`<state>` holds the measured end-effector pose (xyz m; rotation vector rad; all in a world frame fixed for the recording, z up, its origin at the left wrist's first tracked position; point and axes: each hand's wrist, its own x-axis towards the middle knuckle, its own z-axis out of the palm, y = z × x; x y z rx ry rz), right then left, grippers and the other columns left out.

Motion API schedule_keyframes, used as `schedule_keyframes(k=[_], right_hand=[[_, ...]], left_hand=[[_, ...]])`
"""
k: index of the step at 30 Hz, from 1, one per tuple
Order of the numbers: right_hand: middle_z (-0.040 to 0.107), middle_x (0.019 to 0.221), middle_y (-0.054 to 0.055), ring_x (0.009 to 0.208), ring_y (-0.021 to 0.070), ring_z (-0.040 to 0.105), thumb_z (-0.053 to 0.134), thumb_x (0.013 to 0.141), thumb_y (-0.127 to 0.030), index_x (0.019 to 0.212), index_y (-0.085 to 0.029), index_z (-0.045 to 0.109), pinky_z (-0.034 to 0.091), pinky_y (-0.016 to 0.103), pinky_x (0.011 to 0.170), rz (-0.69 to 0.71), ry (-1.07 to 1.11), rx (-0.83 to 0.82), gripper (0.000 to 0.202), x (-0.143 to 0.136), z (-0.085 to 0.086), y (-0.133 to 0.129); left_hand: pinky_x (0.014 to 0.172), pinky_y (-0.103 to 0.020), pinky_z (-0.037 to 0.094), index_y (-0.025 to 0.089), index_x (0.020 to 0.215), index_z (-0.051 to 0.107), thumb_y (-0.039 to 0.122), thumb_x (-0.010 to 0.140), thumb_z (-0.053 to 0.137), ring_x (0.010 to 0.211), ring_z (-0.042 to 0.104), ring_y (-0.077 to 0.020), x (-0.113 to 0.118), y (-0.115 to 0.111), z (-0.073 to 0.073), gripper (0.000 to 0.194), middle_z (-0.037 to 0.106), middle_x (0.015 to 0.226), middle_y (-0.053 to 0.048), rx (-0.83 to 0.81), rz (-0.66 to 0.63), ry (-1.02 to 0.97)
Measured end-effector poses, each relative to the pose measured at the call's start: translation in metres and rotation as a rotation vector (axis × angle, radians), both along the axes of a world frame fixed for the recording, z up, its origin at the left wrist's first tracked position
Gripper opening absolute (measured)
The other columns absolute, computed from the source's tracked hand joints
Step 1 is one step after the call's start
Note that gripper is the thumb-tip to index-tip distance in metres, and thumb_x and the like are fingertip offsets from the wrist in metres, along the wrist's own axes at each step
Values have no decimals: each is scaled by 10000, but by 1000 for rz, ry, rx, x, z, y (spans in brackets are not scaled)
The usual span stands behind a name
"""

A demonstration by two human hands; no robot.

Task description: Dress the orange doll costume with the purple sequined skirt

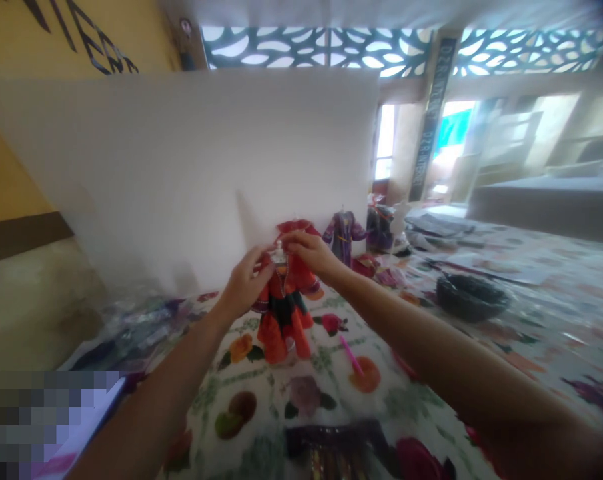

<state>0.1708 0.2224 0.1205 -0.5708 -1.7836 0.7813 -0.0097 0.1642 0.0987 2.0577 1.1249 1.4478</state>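
A small orange-red and dark green dress [282, 320] stands upright on a white miniature stand, whose neck [279, 248] pokes out at the top. My left hand [251, 277] pinches the dress at its left shoulder, fingers curled in. From the other side, my right hand [308, 252] reaches over with bent fingers on the right shoulder near the collar. Fingertips hide part of the neckline. Right behind is a red garment [301, 229], partly covered by my right hand. A small purple dress [345, 237] stands to its right.
A pink pen-like stick [351, 355] lies on the flowered tablecloth [261, 380]. To the right is a black bowl-like container [471, 298]. Plastic-wrapped cloth [136, 327] lies left, a dark packet [336, 443] in front. A white board [196, 160] rises behind.
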Motion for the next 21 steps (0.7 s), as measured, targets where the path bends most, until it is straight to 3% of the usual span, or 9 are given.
schedule_keyframes(k=[5,11,21], right_hand=[[717,949,43,917,168,640,553,807,-150,896,-178,713,461,338,917,14,15,-3,185,-1,-1,1],[722,975,48,939,177,644,555,812,-158,913,-180,722,458,345,919,1,-2,43,196,0,-2,-1],[727,967,46,929,172,648,534,832,-171,960,-193,719,466,335,899,28,-15,60,226,-1,0,-3]], left_hand=[[1004,-378,462,224,1253,591,292,909,563,1154,585,-230,0,1,0,351,605,1284,-82,-1,-6,-13],[911,-337,492,213,1300,524,283,899,568,1036,605,-200,0,1,1,410,621,1076,-55,-54,-14,-48],[944,-345,446,178,1160,628,262,832,566,1074,598,-223,2,-2,18,344,651,1129,-82,-171,-41,-163]])
